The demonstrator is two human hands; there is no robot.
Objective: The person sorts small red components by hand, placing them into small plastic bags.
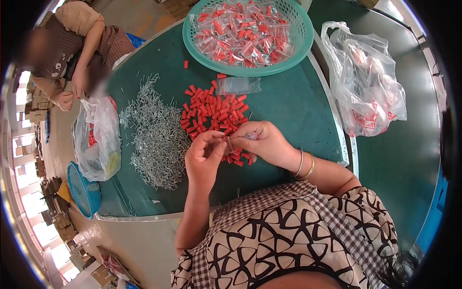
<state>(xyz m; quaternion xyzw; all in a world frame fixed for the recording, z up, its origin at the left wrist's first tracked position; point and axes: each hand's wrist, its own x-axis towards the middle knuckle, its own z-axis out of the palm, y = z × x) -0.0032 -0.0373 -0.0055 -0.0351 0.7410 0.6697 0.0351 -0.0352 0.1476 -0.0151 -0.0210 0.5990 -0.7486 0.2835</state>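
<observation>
My left hand [204, 156] pinches the edge of a small clear plastic bag [232, 146] between thumb and fingers. My right hand [269, 143] is closed at the bag's other side. A small shiny, partly see-through piece [252, 137] shows among its fingers; I cannot make out what it is. Just beyond and partly under both hands spreads a heap of small red tapered plastic caps [207, 110]. Left of it lies a big pile of small metal screws or pins [156, 139]. Flat beyond the caps is a stack of clear bags [238, 85].
A green plastic basket [187, 41] full of bagged red pieces stands at the table's far side. A white plastic bag [365, 82] lies at right, another [98, 139] at left above a blue basket [83, 190]. A co-worker [72, 53] sits at far left.
</observation>
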